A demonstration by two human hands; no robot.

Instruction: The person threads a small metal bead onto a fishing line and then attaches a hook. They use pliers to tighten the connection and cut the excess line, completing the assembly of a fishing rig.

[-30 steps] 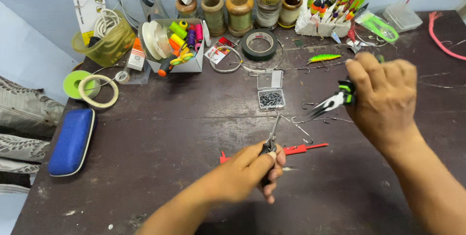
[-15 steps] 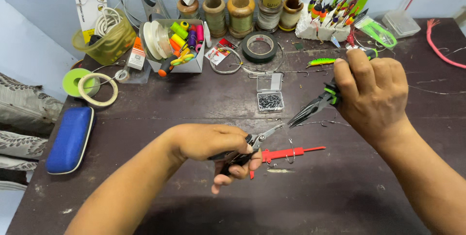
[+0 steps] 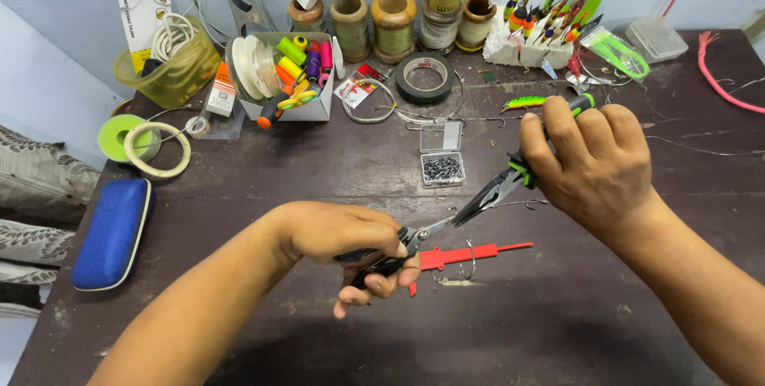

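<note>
Gripping: left hand [image 3: 343, 235] clenched on black-handled steel pliers [image 3: 398, 246]; right hand [image 3: 594, 167] clenched on green-grip needle-nose pliers [image 3: 498, 187].

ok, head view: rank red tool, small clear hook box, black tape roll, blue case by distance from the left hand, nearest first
1. Red tool, on the table just right of the left hand.
2. Small clear hook box, up-right.
3. Black tape roll, farther back.
4. Blue case, far left edge.

Dull grey metal is seen in the pliers [image 3: 488, 193] beyond the right hand [image 3: 598, 167] fingers — their grips glossy green-and-black plastic; beneath, a matt, scuffed wooden table [image 3: 239, 187].
</note>
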